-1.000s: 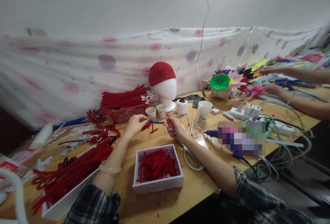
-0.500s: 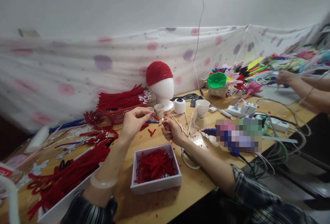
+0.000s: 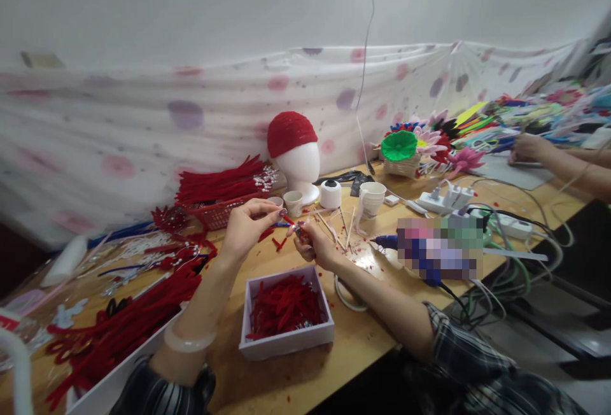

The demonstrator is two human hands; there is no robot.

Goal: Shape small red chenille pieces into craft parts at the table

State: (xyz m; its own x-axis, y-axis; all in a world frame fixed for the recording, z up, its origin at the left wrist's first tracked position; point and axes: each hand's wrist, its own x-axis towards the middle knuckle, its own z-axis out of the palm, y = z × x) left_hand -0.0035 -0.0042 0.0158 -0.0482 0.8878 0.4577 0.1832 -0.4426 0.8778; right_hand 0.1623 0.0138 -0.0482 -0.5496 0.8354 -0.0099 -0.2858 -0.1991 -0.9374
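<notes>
My left hand (image 3: pixel 248 227) is raised above the wooden table (image 3: pixel 363 338) with thumb and fingers pinched on a thin red pipe-cleaner piece (image 3: pixel 285 218). My right hand (image 3: pixel 315 244) is closed round a small lighter (image 3: pixel 300 232) held close to the tip of that piece. The two hands nearly touch. Just below them a white box (image 3: pixel 285 338) holds many short red pieces. A thin blue stick (image 3: pixel 280 225) and red scraps (image 3: pixel 279 243) lie on the table under my hands.
A foam head with a red cap (image 3: pixel 293 155), small cups (image 3: pixel 293 202), a thread spool (image 3: pixel 330 194), a red basket of pipe cleaners (image 3: pixel 217 214), power strips (image 3: pixel 446 199) and tangled cables lie behind. Another person's hand (image 3: pixel 527 147) works at the far right among coloured flowers (image 3: pixel 420 144).
My left hand has lifted off the table and come in towards my right hand, which has shifted slightly left. The other person's hands have drawn back to the right.
</notes>
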